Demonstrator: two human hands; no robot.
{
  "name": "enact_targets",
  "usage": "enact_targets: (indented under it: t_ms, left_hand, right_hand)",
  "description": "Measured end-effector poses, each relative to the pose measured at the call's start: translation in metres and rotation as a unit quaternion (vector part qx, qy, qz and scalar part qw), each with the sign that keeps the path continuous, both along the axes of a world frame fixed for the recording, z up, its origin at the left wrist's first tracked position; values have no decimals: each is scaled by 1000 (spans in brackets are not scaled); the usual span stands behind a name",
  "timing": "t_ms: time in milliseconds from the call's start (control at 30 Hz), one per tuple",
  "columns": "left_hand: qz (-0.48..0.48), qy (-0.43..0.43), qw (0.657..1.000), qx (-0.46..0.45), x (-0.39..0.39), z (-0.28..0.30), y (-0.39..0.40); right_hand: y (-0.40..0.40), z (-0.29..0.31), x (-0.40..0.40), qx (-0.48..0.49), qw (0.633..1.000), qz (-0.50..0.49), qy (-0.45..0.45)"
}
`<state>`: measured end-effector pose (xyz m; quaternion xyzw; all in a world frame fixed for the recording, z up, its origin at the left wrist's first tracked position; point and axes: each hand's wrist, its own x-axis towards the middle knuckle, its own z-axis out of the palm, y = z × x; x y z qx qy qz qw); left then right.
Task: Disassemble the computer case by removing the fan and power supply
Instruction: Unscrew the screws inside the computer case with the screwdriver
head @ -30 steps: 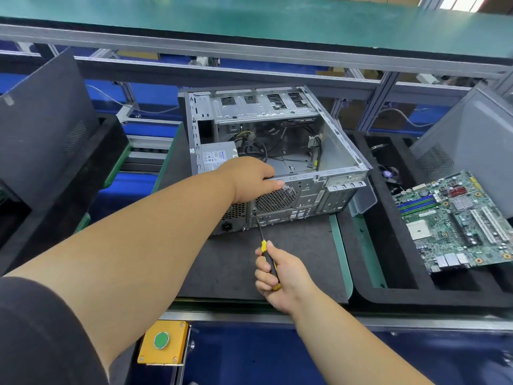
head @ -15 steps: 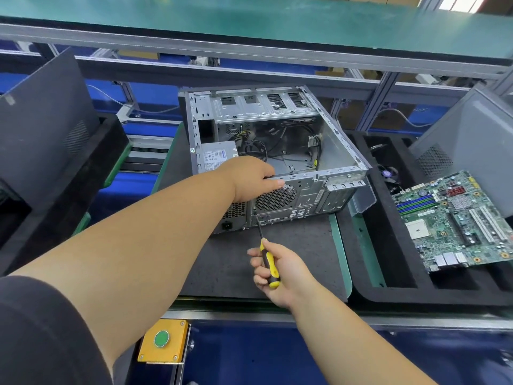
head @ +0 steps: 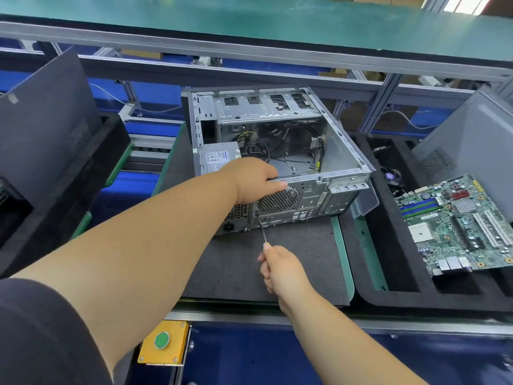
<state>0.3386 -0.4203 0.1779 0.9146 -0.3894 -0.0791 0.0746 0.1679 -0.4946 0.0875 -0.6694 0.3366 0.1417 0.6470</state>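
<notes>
Left hand gripping boxy steel case rim, right hand clasping thin screwdriver

Bench: dark grey mat at centre, open computer case on mat toward 12 o'clock. Black foam tray at 3 o'clock, circuit board on it.

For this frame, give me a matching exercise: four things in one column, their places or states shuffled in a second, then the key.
Things:
1. left hand
2. right hand
3. motherboard
4. green button

Places or states:
A. lying in the black tray to the right
B. on a yellow box at the bench's near edge
C. resting on the computer case rear top edge
D. gripping the screwdriver

Pairs: 1-C, 2-D, 3-A, 4-B
</notes>
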Motion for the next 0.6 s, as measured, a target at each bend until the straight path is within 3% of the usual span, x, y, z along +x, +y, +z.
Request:
enact_targets:
  t_ms: [67,100,133,200,300,467,600]
  left_hand:
    - [0,-3,1000,2,0,0,0]
    - [1,-3,1000,2,0,0,0]
    - [1,-2,1000,2,0,-1,0]
    - [0,1,1000,0,0,-1,0]
    - [-1,0,1000,-2,0,-2,1]
    - [0,0,1000,-2,2,-4,0]
    - [0,-4,1000,-1,2,-4,0]
  right_hand:
    - [-2,-3,0,-155,986,63,-23]
    - [-3,-3,1,-176,982,71,-26]
    - [-4,-2,1,-149,987,59,-20]
    - [-6,3,2,21,1000,-12,16]
    - [-11,3,-4,263,961,-80,30]
    - [-15,-5,-12,377,918,-123,6]
    - [-12,-8,-13,464,880,-99,6]
